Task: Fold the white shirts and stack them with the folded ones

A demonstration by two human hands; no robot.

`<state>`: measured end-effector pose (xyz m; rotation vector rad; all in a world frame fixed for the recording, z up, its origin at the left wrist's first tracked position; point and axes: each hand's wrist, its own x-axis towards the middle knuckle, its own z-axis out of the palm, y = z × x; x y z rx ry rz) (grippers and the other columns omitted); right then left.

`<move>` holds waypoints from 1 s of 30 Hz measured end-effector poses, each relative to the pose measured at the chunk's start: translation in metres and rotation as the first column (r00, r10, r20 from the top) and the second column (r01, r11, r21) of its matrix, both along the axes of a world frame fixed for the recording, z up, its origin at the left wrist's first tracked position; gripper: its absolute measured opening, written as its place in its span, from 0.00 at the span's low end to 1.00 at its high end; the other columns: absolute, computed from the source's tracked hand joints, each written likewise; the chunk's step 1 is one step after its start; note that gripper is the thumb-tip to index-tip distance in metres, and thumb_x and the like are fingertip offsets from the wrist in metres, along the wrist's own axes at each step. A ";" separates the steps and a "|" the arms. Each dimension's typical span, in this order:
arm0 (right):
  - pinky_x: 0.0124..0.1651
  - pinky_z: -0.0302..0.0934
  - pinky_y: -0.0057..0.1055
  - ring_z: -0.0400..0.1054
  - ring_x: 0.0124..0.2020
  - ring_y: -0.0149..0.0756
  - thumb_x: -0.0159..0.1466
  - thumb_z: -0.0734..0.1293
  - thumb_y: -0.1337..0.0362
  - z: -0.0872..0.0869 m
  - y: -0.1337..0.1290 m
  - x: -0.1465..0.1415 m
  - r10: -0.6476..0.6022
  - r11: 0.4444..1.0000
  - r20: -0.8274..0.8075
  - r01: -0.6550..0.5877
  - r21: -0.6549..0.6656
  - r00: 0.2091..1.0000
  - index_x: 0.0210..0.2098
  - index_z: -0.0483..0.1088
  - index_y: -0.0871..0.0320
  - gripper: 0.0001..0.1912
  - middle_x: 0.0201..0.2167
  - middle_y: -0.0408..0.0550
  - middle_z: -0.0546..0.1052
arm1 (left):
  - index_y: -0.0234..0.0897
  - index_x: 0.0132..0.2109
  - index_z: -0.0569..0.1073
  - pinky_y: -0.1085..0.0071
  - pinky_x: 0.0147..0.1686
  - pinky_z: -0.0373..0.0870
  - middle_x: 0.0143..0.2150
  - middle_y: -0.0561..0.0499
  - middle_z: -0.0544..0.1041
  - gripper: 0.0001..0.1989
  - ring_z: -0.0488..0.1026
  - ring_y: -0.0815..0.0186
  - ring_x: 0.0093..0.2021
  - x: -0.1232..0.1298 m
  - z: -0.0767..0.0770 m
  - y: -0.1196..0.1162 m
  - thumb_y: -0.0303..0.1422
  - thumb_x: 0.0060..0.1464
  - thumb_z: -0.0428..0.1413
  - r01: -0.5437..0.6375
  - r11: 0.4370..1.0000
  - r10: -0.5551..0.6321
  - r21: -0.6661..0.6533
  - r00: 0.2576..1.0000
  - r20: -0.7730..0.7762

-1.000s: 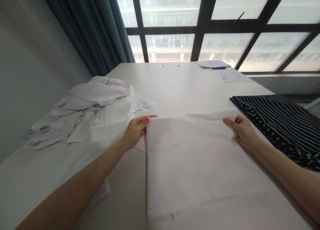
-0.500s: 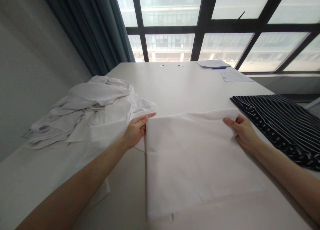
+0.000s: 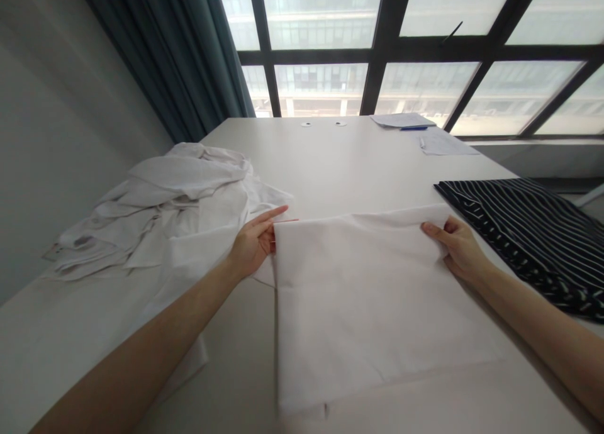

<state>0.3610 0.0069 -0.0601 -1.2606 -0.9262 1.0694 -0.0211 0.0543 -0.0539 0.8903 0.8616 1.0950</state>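
A folded white cloth (image 3: pixel 363 295) lies spread on the near part of the bench (image 3: pixel 349 163), right in front of the person, its surface lightly creased. The right hand (image 3: pixel 460 248) pinches the far right corner, thumb on top and fingers beneath. The left hand (image 3: pixel 252 248) is at the far left corner, one digit raised clear of the fabric; the others are partly hidden by the edge, so from here I can't tell whether they grip it. Beyond that hand, a rumpled heap of white fabric (image 3: pixel 189 176) sprawls on the left. A black-and-white striped cloth (image 3: pixel 538 239) rests on the right, near the right hand. Papers (image 3: pixel 448 146) and a blue pen (image 3: pixel 414 128) sit at the far end, under the window (image 3: pixel 321 25).
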 end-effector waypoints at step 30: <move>0.55 0.63 0.51 0.67 0.56 0.52 0.61 0.69 0.55 -0.005 0.002 0.005 -0.357 0.885 0.728 -0.037 0.464 0.585 0.59 0.63 0.53 0.28 0.56 0.57 0.71 | 0.37 0.50 0.79 0.73 0.39 0.76 0.46 0.48 0.82 0.16 0.79 0.64 0.39 0.003 0.004 -0.015 0.36 0.55 0.61 0.278 0.736 0.302 0.617 0.681 -0.667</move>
